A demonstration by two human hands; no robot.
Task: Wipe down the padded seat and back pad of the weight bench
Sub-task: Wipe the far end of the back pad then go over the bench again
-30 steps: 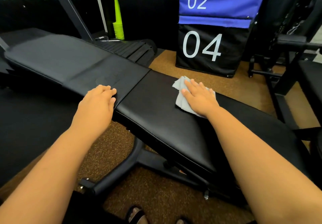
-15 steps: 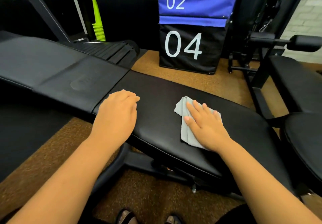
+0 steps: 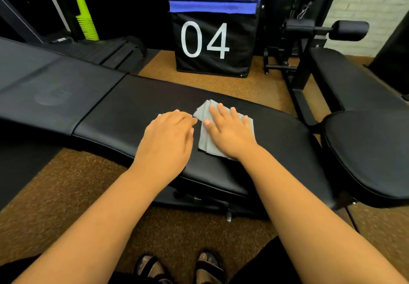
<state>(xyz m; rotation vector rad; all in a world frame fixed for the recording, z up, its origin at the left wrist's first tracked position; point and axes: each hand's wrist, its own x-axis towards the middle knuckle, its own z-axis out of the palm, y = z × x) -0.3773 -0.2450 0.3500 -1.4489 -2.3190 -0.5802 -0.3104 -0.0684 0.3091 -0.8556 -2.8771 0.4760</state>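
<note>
The black weight bench lies across the view, its long pad (image 3: 137,102) in the middle and a second padded section (image 3: 44,89) running off to the left. A folded grey cloth (image 3: 204,137) lies flat on the middle pad. My right hand (image 3: 230,133) presses on the cloth with fingers spread and straight. My left hand (image 3: 168,137) rests palm down on the pad just left of the cloth, its fingertips at the cloth's edge, fingers relaxed and holding nothing.
A black plyo box marked 04 (image 3: 212,44) with a blue one marked 02 on top stands behind the bench. Another padded bench (image 3: 367,151) and a roller pad (image 3: 349,30) crowd the right side. Stacked green cones (image 3: 85,18) stand at back left. My sandalled feet (image 3: 177,268) are on brown flooring.
My left hand has slid right along the bench from the pad seam to beside the cloth. The cloth and my right hand have moved along the pad towards me, and the view has shifted right.
</note>
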